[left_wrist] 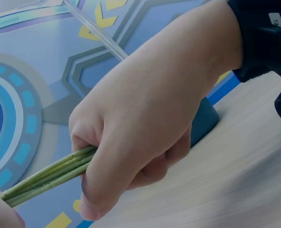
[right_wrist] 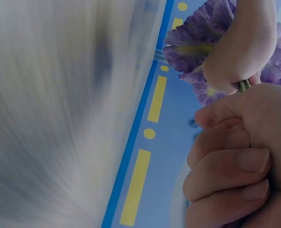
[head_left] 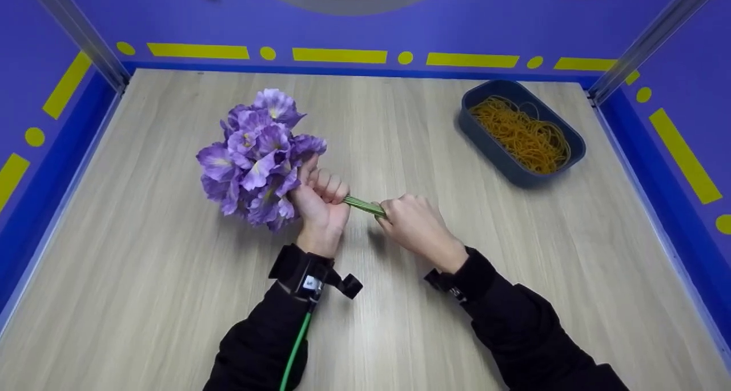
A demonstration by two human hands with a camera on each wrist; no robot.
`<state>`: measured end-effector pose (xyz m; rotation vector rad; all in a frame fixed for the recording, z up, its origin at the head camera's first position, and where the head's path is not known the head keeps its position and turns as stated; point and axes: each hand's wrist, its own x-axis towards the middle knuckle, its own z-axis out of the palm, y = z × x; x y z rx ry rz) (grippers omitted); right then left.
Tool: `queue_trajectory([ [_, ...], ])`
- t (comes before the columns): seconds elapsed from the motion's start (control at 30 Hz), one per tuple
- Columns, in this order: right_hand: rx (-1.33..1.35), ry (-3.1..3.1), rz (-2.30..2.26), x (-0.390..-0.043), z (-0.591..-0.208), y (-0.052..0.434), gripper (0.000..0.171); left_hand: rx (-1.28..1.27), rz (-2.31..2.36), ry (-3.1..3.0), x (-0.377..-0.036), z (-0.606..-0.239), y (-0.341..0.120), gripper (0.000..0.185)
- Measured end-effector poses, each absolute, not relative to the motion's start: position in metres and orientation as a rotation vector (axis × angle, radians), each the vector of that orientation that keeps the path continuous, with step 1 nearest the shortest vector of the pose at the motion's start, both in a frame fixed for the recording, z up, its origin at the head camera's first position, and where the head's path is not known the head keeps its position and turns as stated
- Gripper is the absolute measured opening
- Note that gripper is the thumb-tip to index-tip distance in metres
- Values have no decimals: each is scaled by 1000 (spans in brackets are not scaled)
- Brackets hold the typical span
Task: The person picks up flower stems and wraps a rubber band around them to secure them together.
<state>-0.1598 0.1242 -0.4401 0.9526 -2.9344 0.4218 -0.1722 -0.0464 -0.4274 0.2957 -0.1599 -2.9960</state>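
A bunch of purple artificial flowers (head_left: 258,158) with green stems (head_left: 364,206) is held over the wooden table (head_left: 171,299). My left hand (head_left: 321,204) grips the stems just below the blooms. My right hand (head_left: 416,226) is curled round the stems' lower end. In the left wrist view the right hand (left_wrist: 150,118) closes round the green stems (left_wrist: 47,176). The right wrist view shows my right hand's curled fingers (right_wrist: 235,171), the left hand (right_wrist: 242,47) and the purple blooms (right_wrist: 192,45) behind it.
A dark blue tray (head_left: 495,151) full of orange rubber bands (head_left: 522,135) stands at the back right of the table. Blue walls with yellow marks enclose the table on three sides.
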Motion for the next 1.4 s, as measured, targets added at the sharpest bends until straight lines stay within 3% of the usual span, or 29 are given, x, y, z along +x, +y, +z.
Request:
queue_trajectory([
  [0.4,858,-2895,407,-166,-436,132,49,127,-2969,-80,-172,-428,-39,49],
  [0.73,872,-2904,478,-172,-428,148,23,302,-2910,0,-182,-426,-43,52],
  [0.83,812,-2971,513,-178,-420,166,18,341,-2891,35,-183,-425,-48,53],
  [1.07,416,-3037,444,-211,-399,246,43,365,-2868,82,-183,-424,-58,57],
  [1.23,129,-2967,536,-237,-393,303,49,315,-2877,111,-183,-421,-60,57],
  [1.4,10,-3055,552,-258,-400,335,49,299,-2890,131,-181,-420,-62,57],
])
